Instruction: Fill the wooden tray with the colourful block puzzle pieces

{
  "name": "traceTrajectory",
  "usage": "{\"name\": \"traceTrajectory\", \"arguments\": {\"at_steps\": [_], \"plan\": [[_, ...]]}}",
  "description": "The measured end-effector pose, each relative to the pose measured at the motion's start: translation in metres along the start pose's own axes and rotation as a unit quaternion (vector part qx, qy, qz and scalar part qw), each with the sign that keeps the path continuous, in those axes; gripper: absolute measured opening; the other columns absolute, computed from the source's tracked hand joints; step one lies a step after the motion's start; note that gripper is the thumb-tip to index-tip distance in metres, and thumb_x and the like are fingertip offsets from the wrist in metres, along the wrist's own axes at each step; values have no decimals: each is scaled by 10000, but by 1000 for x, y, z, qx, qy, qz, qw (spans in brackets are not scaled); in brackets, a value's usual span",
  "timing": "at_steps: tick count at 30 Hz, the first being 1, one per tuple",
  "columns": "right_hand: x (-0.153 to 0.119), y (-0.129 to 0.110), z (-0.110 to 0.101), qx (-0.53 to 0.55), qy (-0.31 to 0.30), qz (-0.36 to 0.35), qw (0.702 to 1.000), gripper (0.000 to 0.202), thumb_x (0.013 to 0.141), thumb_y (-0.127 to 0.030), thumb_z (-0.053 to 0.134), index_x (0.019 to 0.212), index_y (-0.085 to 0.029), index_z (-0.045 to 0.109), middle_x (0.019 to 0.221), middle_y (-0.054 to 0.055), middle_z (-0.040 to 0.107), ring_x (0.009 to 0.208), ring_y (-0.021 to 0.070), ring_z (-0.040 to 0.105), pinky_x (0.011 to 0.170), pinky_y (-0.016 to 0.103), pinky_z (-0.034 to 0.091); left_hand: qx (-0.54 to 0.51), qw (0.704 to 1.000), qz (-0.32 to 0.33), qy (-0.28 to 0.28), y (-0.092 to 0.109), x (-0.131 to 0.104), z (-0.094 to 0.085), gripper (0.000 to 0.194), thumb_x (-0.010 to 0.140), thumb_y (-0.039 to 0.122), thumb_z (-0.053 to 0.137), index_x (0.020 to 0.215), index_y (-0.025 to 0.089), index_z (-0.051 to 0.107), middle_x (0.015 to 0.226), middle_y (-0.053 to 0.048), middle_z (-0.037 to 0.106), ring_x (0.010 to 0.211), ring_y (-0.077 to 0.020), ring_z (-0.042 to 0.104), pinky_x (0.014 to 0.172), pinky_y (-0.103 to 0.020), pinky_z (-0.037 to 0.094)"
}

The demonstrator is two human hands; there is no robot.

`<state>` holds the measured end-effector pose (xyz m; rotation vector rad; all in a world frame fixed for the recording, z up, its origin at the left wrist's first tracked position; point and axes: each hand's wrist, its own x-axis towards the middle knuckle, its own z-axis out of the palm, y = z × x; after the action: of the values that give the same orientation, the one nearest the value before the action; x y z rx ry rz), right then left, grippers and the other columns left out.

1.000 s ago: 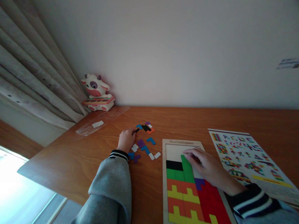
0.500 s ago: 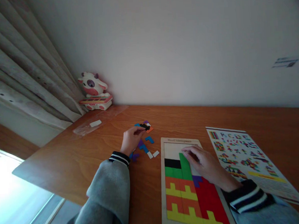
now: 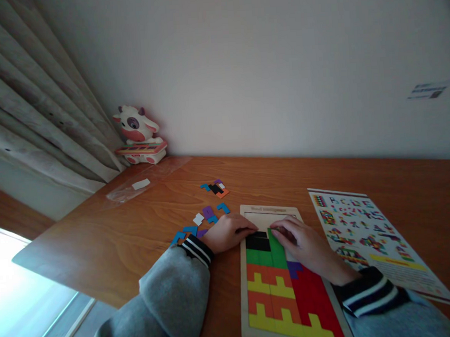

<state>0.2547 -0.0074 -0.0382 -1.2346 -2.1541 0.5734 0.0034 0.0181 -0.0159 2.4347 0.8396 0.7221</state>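
A wooden puzzle board [image 3: 244, 289] lies in front of me, its lower part filled with red, yellow, orange, green and black pieces. My left hand [image 3: 229, 233] is at the board's upper left, fingers pinched on a black puzzle piece [image 3: 260, 234]. That piece sits just above another black piece [image 3: 257, 244] in the board. My right hand [image 3: 304, 245] rests over the board's right side, its closed fingertips at the upper end of an upright green puzzle piece [image 3: 277, 249]. Part of a purple piece [image 3: 294, 269] shows beside the right hand, which hides some of the board there.
Loose blue, purple and white pieces [image 3: 207, 212] lie left of the board, with a small cluster of mixed pieces [image 3: 216, 189] behind them. A printed pattern sheet [image 3: 369, 231] is on the right. Clear plastic wrap [image 3: 123, 194] and a cow toy [image 3: 139, 138] are at the back left.
My left hand has moved from the loose pieces rightward and nearer, bringing a black piece to the board. My right hand has stayed by the green piece.
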Motion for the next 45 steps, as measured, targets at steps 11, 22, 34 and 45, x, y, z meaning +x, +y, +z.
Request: {"name": "traceTrajectory", "arguments": {"at_steps": [11,22,34,45], "plan": [[-1,4,4,25,-1,-1,1000,182,947,-354,552,1028,-235,663,1017,68,662,853,198,667,773,346,562,64,996,55,-21,-2,1,6,217,996,241,505,1001,170,710,963,-65,742,939,-166,672,900,-284,496],[0,-1,1,-5,-14,5,1000,209,955,-360,541,1049,-224,669,960,61,655,808,188,645,737,337,537,132,984,-19,115,-2,2,3,147,952,240,553,971,189,689,947,-60,715,921,-191,649,878,-330,507],[-2,-4,-1,-6,10,-11,1000,248,976,-378,490,1089,-229,652,1025,76,690,894,213,662,805,376,538,286,926,-204,139,-81,-5,-34,288,992,240,446,1199,175,635,1262,-115,645,1203,-248,563,1063,-437,437],[-1,-4,-2,-4,-14,-5,1000,250,983,-385,485,1091,-226,644,1002,69,667,855,202,640,778,365,523,291,933,-182,112,-77,-18,-45,230,956,180,513,1110,188,684,1046,-90,699,1031,-237,630,983,-381,473]]}}
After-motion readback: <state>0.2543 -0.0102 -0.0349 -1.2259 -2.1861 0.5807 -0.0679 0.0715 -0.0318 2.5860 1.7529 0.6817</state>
